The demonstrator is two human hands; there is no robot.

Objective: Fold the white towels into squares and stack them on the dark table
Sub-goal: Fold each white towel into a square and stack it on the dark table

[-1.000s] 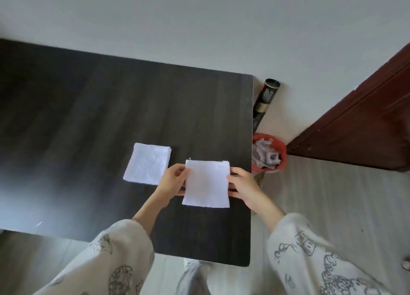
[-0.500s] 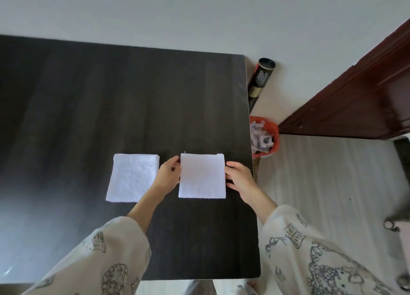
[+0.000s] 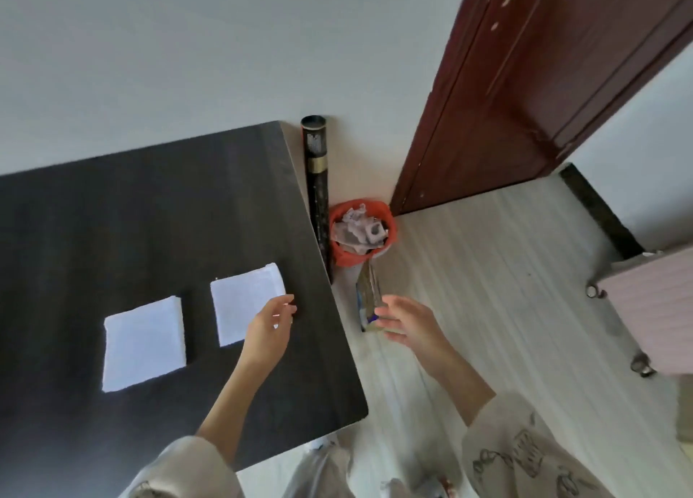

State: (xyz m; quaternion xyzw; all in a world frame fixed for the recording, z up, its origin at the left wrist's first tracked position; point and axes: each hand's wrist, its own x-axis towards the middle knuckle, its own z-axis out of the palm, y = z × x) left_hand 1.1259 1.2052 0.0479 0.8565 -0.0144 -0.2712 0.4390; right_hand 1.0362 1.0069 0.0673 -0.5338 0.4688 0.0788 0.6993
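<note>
Two folded white towels lie side by side on the dark table. The left towel is a thick square. Beside it lies the right towel, nearer the table's right edge. My left hand hovers over the right towel's near right corner with loosely bent fingers and holds nothing. My right hand is off the table, over the floor to the right, fingers spread and empty.
A dark tube leans against the wall at the table's right edge. An orange-lined bin with crumpled paper stands on the floor beside it. A small packet lies below the bin. A brown door and a pink wheeled cabinet are at the right.
Both hands let go of the right towel. My right hand swung off the table to the right over the floor. The view turned toward the right.
</note>
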